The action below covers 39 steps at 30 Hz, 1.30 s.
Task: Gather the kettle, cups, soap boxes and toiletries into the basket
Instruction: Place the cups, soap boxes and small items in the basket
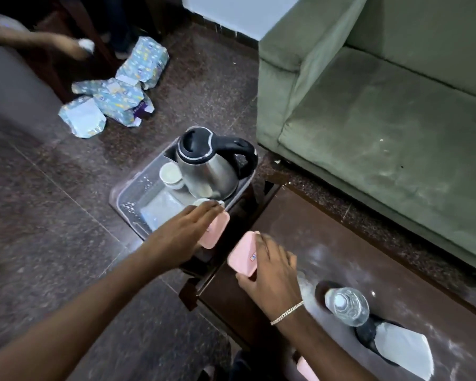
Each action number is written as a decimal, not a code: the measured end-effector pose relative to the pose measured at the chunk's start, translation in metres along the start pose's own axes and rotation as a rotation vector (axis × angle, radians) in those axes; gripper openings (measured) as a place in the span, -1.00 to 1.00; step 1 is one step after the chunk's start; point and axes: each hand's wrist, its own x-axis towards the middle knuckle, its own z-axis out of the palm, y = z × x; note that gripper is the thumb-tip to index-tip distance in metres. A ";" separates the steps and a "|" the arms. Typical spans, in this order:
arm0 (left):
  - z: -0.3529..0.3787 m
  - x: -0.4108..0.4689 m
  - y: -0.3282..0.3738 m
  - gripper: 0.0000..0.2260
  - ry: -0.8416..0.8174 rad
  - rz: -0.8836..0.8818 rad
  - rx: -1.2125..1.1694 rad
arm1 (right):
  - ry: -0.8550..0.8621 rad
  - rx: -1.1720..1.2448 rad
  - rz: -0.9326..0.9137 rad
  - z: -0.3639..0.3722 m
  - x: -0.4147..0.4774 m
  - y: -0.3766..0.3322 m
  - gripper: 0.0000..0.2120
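A clear plastic basket (127,198) stands on the floor and holds a steel kettle (208,166) with a black lid and handle. Stacked white cups (170,174) sit to the kettle's left, and another white cup (201,202) lies in front of it. My left hand (184,232) reaches over the basket's near corner, gripping a pink soap box (217,229). My right hand (272,268) grips a second pink soap box (243,258) at the edge of the dark wooden table (300,229). A third pink soap box (307,369) lies at the table's near edge.
A water bottle (346,306) and a white packet (404,350) stand on the table to the right. A green sofa (368,119) is behind the table. Blue patterned packs (116,92) lie on the floor, where another person's hand (74,46) reaches.
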 end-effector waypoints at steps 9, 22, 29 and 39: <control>-0.023 -0.033 -0.130 -0.11 -0.145 -0.094 0.061 | -0.018 0.095 -0.111 0.028 0.050 -0.113 -0.27; 0.003 -0.001 -0.220 -0.21 -0.334 0.034 0.097 | -0.125 -0.044 -0.071 0.076 0.084 -0.151 -0.36; 0.007 0.009 -0.230 -0.19 -0.369 0.151 0.205 | -0.163 -0.098 -0.061 0.090 0.089 -0.160 -0.76; 0.010 0.004 -0.233 -0.15 -0.279 0.202 0.386 | -0.119 -0.106 -0.174 0.102 0.083 -0.153 -0.84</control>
